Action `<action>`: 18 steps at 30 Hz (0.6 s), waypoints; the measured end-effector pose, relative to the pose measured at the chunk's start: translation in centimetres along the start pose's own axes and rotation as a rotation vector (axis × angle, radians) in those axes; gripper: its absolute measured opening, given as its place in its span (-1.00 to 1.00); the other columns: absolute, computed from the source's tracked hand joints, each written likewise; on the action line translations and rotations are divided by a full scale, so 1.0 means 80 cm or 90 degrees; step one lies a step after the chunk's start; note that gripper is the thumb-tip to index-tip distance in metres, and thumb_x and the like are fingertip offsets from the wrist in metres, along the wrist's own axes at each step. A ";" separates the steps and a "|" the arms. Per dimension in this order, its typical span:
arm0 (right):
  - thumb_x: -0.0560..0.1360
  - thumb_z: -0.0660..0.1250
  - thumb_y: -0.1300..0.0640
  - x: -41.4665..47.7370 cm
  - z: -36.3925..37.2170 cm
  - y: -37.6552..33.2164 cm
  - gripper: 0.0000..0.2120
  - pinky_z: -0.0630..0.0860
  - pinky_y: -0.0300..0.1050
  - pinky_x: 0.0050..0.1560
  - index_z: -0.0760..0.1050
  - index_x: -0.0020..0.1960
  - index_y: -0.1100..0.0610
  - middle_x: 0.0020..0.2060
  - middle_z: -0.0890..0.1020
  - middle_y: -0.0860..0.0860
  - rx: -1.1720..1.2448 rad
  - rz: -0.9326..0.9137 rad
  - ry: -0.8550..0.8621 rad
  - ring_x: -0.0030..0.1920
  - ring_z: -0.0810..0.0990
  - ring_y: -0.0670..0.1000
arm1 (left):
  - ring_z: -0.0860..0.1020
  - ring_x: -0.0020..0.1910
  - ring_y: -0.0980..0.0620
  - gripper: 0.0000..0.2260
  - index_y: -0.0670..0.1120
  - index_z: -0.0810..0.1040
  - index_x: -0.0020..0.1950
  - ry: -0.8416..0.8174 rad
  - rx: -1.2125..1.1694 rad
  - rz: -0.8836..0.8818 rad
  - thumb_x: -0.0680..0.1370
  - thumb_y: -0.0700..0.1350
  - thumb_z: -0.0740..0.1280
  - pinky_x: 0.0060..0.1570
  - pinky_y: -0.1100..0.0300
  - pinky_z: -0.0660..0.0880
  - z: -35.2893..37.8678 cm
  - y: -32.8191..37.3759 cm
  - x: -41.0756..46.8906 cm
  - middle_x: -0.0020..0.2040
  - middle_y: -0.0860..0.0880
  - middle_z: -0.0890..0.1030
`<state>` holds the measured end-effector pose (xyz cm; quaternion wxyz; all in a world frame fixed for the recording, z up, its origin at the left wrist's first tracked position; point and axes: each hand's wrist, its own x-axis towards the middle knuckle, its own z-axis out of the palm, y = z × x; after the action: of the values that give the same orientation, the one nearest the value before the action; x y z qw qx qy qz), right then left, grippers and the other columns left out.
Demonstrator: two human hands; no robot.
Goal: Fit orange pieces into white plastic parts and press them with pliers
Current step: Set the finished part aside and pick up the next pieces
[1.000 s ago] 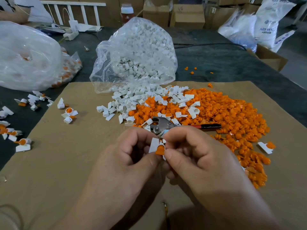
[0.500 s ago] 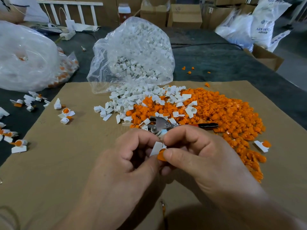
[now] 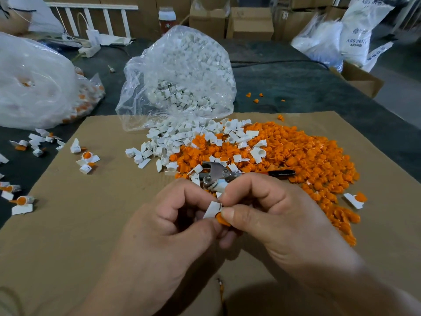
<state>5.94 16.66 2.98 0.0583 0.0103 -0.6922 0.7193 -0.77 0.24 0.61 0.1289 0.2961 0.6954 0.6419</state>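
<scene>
The fingers [image 3: 200,226] of my left hand [image 3: 164,224] pinch a white plastic part [image 3: 211,209]. My right hand [image 3: 273,224] presses an orange piece [image 3: 222,220] against its lower edge with thumb and forefinger; the two touch, but the piece does not look seated yet. The pliers [image 3: 216,173] lie untouched just beyond my knuckles, at the edge of the orange pile [image 3: 307,160]. A few finished pieces [image 3: 87,156] lie to my left — heaps of loose white parts [image 3: 168,142] remain, so I judge most of the job is ahead.
</scene>
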 end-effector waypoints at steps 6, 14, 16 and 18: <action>0.45 0.34 0.29 0.001 0.000 0.000 -0.87 0.57 -0.20 -0.32 0.59 -0.16 0.08 -0.31 0.67 0.12 -0.016 0.010 0.010 -0.33 0.67 0.06 | 0.60 -0.30 0.26 -0.79 0.08 0.66 -0.14 0.010 -0.021 -0.022 0.27 0.08 0.44 -0.34 0.42 0.48 0.002 0.004 0.001 -0.25 0.11 0.68; 0.42 0.36 0.21 0.000 0.001 0.005 -0.86 0.56 -0.17 -0.36 0.61 -0.15 -0.02 -0.34 0.68 0.09 -0.015 0.049 0.044 -0.38 0.65 0.04 | 0.63 -0.30 0.08 -0.84 0.16 0.65 -0.10 0.013 0.049 -0.039 0.34 0.02 0.46 -0.29 0.13 0.53 0.002 0.006 0.000 -0.28 0.03 0.69; 0.41 0.37 0.20 0.001 -0.001 0.006 -0.84 0.56 -0.11 -0.37 0.61 -0.10 -0.05 -0.32 0.68 0.10 -0.014 0.064 0.040 -0.38 0.63 0.04 | 0.64 -0.26 0.04 -0.76 0.21 0.62 -0.01 -0.014 0.072 -0.030 0.33 0.14 0.45 -0.28 0.07 0.55 0.002 0.005 -0.001 -0.24 0.03 0.69; 0.40 0.37 0.18 0.000 -0.001 0.007 -0.81 0.55 -0.04 -0.37 0.60 -0.07 -0.08 -0.31 0.68 0.09 -0.026 0.078 0.042 -0.38 0.62 0.04 | 0.63 -0.25 0.09 -0.69 0.25 0.59 0.04 -0.024 0.097 -0.015 0.31 0.20 0.39 -0.27 0.16 0.57 0.001 0.005 -0.002 -0.22 0.07 0.68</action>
<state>5.92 16.75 2.41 0.0369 -0.0567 -0.7039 0.7071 -0.50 0.24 0.95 0.1267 0.3090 0.7431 0.5798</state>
